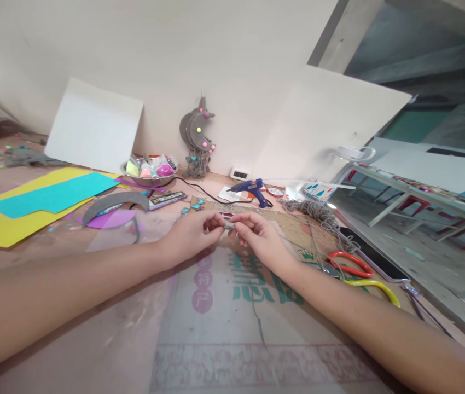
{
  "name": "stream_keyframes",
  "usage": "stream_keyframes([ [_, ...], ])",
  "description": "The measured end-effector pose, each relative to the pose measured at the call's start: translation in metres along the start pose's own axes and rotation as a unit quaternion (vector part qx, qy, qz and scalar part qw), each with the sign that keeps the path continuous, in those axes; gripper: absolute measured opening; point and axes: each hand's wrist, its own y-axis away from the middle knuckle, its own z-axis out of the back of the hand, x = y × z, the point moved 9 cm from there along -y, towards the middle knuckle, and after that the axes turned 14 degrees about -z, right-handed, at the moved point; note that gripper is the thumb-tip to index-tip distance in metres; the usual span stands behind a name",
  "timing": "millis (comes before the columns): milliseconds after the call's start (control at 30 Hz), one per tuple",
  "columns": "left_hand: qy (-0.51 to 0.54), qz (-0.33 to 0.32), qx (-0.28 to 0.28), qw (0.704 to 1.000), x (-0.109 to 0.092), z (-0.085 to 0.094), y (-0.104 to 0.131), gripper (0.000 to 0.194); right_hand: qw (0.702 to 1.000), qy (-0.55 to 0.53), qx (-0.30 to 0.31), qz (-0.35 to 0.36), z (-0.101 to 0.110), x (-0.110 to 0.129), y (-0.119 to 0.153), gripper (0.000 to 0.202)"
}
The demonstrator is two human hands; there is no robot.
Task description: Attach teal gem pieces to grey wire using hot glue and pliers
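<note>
My left hand (191, 235) and my right hand (267, 243) meet above the middle of a printed cardboard sheet (220, 328). Thumb and forefinger of each are pinched together on a small piece of grey cord (228, 225); the fingers hide most of it. A thin grey strand (260, 323) lies on the cardboard below, and whether it joins the held piece cannot be seen. Beyond the right hand is a loose bundle of grey cord (314, 213). Scissors with one red and one yellow handle (351, 265) lie beside the right forearm.
A blue glue gun (253, 189) lies near the wall, behind my hands. Left are a grey crescent (113, 202), a bowl of coloured clay packets (150, 169) and yellow and blue sheets (52, 197). A moon ornament (198, 134) leans at the wall. A phone (374, 254) lies at the right edge.
</note>
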Motion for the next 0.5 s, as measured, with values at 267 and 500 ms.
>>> stream_keyframes([
  [267, -0.041, -0.044, -0.022, 0.998, -0.011, 0.008, 0.001, 0.013, 0.997, 0.052, -0.046, 0.033, 0.005, 0.008, 0.005, 0.017],
  [500, -0.068, -0.076, -0.030, 0.994, -0.011, 0.008, 0.002, 0.013, 0.997, 0.047, -0.044, 0.049, 0.005, 0.012, 0.007, 0.017],
])
